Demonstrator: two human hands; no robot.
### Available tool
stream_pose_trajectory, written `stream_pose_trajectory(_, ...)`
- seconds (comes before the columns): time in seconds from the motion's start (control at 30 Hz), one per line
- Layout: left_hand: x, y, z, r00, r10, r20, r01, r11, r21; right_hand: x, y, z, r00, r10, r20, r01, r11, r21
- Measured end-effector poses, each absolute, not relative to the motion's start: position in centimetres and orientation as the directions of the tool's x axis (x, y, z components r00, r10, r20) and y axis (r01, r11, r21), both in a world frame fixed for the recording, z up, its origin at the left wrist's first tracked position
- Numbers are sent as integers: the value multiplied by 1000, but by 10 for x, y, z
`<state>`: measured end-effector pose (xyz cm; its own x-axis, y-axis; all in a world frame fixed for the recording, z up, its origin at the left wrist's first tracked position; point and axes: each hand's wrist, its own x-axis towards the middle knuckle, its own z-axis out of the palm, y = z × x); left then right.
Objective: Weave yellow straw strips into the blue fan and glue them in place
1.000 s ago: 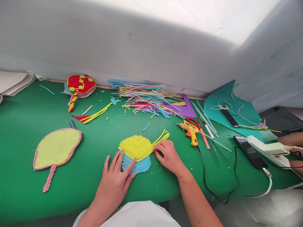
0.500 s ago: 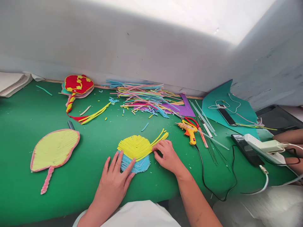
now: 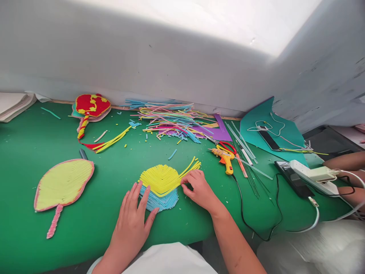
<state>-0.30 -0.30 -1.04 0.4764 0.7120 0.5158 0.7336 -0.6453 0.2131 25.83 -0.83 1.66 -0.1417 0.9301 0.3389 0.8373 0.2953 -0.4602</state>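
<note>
A leaf-shaped piece of yellow pipe cleaners (image 3: 159, 179) lies on the table, bent in V rows over blue pipe cleaners (image 3: 164, 201). My left hand (image 3: 132, 213) is open, fingers spread, its fingertips resting on the left edge of the piece and its thumb near the blue lower edge. At the right side, my right hand (image 3: 196, 188) is closed in a pinch at the yellow pipe cleaner by the piece's edge. Loose yellow ends (image 3: 194, 166) fan out just beyond its fingers. The fingertips partly hide what they grip.
A yellow-green fan (image 3: 65, 184) lies at left, a red fan (image 3: 92, 105) behind it. Loose pipe cleaners (image 3: 168, 118) are heaped at the back. To the right are a glue gun (image 3: 225, 158), scissors (image 3: 228, 146), phone (image 3: 293, 179) and power strip (image 3: 302, 173). Another person's arm (image 3: 345, 160) shows far right.
My left hand has slid left and its thumb and index finger have lifted off the middle of the piece. My right hand stays at the right edge. The view has shifted slightly.
</note>
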Motion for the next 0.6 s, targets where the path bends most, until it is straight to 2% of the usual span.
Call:
stream_pose_trajectory(0.17,-2,-4,-4,384,754,533,739,-597,311,266,-8,19,9,862,507,832,274,-482)
stream_pose_trajectory(0.37,-1,-4,-7,391,748,536,742,-601,298,299,20,24,84,820,565,946,112,-304)
stream_pose_trajectory(0.47,-1,-3,-8,390,740,548,745,-604,285,331,30,20,288,803,522,929,-102,-355)
stream_pose_trajectory(0.53,-2,-2,-9,390,731,560,740,-611,282,356,26,14,577,691,435,800,-372,-470)
stream_pose_trajectory(0.6,-2,-1,-11,397,721,568,731,-623,280,380,14,6,711,585,391,696,-505,-510)
